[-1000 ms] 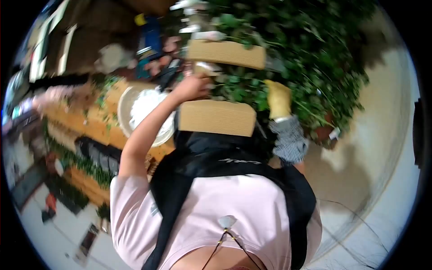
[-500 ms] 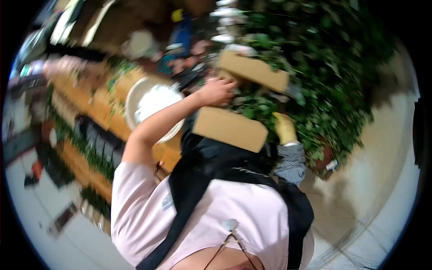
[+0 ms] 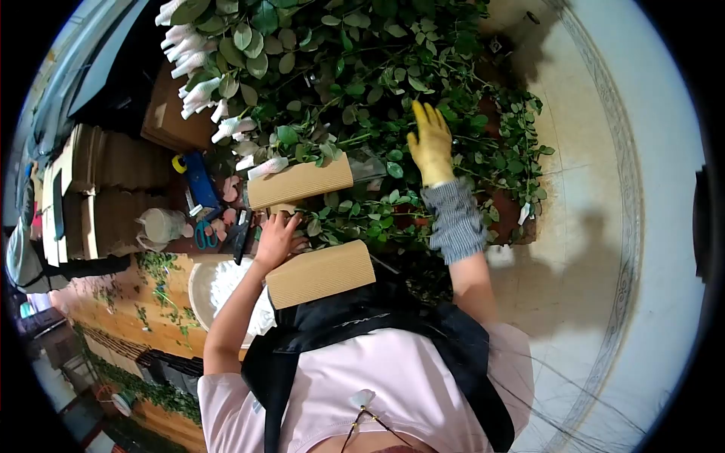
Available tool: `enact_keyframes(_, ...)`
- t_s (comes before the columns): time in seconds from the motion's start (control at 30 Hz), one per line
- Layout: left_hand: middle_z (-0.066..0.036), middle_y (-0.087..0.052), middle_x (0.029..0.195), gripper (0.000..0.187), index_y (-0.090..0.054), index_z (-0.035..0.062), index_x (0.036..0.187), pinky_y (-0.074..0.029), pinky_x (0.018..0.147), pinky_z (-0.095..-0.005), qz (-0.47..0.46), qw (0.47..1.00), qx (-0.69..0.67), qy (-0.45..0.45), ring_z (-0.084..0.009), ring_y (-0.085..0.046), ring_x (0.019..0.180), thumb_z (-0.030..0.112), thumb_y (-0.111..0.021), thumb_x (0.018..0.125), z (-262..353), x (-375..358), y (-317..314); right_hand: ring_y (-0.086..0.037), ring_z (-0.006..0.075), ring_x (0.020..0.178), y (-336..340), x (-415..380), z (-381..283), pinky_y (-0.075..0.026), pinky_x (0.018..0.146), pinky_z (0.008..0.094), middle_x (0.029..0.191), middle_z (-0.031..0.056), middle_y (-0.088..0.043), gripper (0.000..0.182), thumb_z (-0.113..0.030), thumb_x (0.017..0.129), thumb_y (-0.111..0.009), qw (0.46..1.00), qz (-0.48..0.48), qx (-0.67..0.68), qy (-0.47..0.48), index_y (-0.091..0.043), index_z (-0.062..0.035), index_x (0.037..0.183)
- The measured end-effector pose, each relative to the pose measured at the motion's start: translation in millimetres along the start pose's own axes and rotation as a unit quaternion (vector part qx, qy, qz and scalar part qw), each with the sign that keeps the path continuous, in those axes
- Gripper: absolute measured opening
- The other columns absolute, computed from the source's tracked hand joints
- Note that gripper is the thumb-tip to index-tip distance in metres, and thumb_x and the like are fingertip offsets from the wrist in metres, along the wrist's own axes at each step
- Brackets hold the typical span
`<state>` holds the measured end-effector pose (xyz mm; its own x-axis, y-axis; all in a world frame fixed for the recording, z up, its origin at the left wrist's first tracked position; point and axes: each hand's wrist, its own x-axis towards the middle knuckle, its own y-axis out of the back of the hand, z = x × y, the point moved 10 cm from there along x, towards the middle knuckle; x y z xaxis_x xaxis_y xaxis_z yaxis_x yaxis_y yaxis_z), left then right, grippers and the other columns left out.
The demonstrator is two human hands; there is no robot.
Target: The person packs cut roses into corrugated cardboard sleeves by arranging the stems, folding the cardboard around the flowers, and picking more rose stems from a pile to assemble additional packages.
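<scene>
Hand and Workpiece Positions at the Leaf-Covered Bench

The black apron was nearest to the camera. The near cardboard panel, ribbed and tan, lay directly ahead of it. To the left stood a pale basin, partly covered by the forearm and containing loose white material.

The left hand, bare, was positioned at the left end of the gap between the two panels. Its fingers were bent, with the tips near a small cardboard piece; whether they gripped anything could not be told. Leafy stems lay in the gap, extending to the right of this hand.

The far cardboard panel lay beyond the stems, tilted. The right hand, in a yellow glove, was located to the right of this panel, over foliage. Its fingers were extended, thumb spread apart from them.

Left of the panels were teal scissors, pink petals and a blue tool. A large leafy pile occupied the far area. White-sleeved flower heads lined its left edge.
</scene>
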<state>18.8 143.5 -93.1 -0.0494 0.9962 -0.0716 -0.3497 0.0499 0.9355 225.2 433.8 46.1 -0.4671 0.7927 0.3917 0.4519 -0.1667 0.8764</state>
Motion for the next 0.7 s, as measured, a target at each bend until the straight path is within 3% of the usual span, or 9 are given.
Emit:
enact_keyframes(0.1,-0.019,-0.058,0.096,0.069,-0.05,0.0039,0.123,-0.055,0.065,-0.0423,0.006,0.998,0.063,0.026,-0.0357,-0.065,0.082,0.052,-0.073,0.079,-16,0,-14,-0.049,0.0252,0.131,-66,10,-3,-0.032,0.113,0.0463,0.129,0.0054,-0.063,0.034,-0.013,0.085,-0.068,0.985,-0.123,-0.056,0.104,-0.066,-0.016,0.119)
enact_keyframes(0.17,-0.017,-0.06,0.089,0.067,-0.051,0.005,0.12,-0.055,0.063,-0.0413,-0.079,0.992,0.041,0.085,-0.0322,-0.066,0.077,0.053,-0.072,0.079,-28,-2,-30,-0.053,0.0237,0.127,-55,16,-12,-0.032,0.113,0.0458,0.121,0.0016,-0.067,0.026,-0.012,0.084,-0.068,0.986,-0.05,0.016,0.158,-0.069,-0.0137,0.109)
enact_keyframes(0.3,-0.018,-0.063,0.097,0.058,-0.055,0.0054,0.114,-0.054,0.065,-0.0408,-0.023,0.999,-0.001,0.045,-0.033,-0.067,0.082,0.05,-0.072,0.082,-20,-2,-21,-0.062,0.0235,0.107,103,26,-71,-0.038,0.108,0.0452,0.101,0.0017,-0.069,0.026,-0.002,0.08,-0.068,0.974,0.149,-0.066,0.159,-0.068,-0.0125,0.103)
enact_keyframes(0.37,-0.02,-0.063,0.104,0.054,-0.057,0.0054,0.116,-0.052,0.073,-0.0437,-0.02,0.999,-0.021,0.03,-0.0362,-0.065,0.091,0.046,-0.072,0.084,-16,0,-15,-0.064,0.0224,0.094,150,17,-89,-0.049,0.096,0.0422,0.084,0.0052,-0.065,0.025,0.0,0.075,-0.071,0.972,0.12,-0.001,0.204,-0.067,-0.0113,0.097)
enact_keyframes(0.43,-0.019,-0.057,0.111,0.057,-0.053,0.005,0.127,-0.045,0.088,-0.0485,-0.002,0.991,-0.134,0.001,-0.0389,-0.056,0.106,0.03,-0.076,0.081,-10,-4,-12,-0.063,0.021,0.071,134,0,-89,-0.058,0.066,0.0366,0.069,0.0099,-0.057,0.018,0.003,0.076,-0.068,0.965,-0.019,0.098,0.241,-0.063,-0.0078,0.09)
enact_keyframes(0.5,-0.019,-0.056,0.117,0.06,-0.051,0.0052,0.131,-0.041,0.093,-0.0481,0.021,0.993,-0.098,-0.064,-0.0399,-0.052,0.111,0.029,-0.075,0.081,3,-5,-9,-0.062,0.0208,0.068,77,-39,-76,-0.057,0.069,0.0355,0.073,0.0088,-0.061,0.018,0.002,0.077,-0.066,0.948,-0.178,0.084,0.252,-0.064,-0.0083,0.091)
enact_keyframes(0.57,-0.019,-0.056,0.12,0.06,-0.05,0.0028,0.131,-0.04,0.095,-0.0479,0.022,0.994,-0.107,-0.023,-0.0414,-0.052,0.11,0.028,-0.074,0.082,-8,-1,-16,-0.064,0.0244,0.069,-5,-90,-39,-0.055,0.068,0.0377,0.076,0.0074,-0.065,0.014,-0.002,0.077,-0.066,0.936,-0.327,0.098,0.088,-0.067,-0.0098,0.089)
enact_keyframes(0.63,-0.021,-0.054,0.126,0.06,-0.048,-0.0005,0.132,-0.04,0.096,-0.0482,0.012,0.998,-0.063,-0.008,-0.0417,-0.05,0.116,0.028,-0.072,0.085,-17,-7,-25,-0.066,0.0279,0.075,-31,-120,-26,-0.053,0.071,0.0429,0.079,0.0092,-0.068,0.013,-0.01,0.078,-0.068,0.968,-0.203,0.032,0.147,-0.069,-0.0144,0.09)
enact_keyframes(0.7,-0.018,-0.051,0.133,0.057,-0.048,0.0045,0.135,-0.04,0.095,-0.0509,0.012,0.994,-0.106,-0.037,-0.0377,-0.05,0.116,0.029,-0.069,0.087,-17,-8,-28,-0.068,0.0283,0.078,-88,-157,14,-0.053,0.07,0.0425,0.076,0.0069,-0.069,0.011,-0.014,0.081,-0.06,0.965,-0.238,-0.08,0.075,-0.071,-0.0137,0.078)
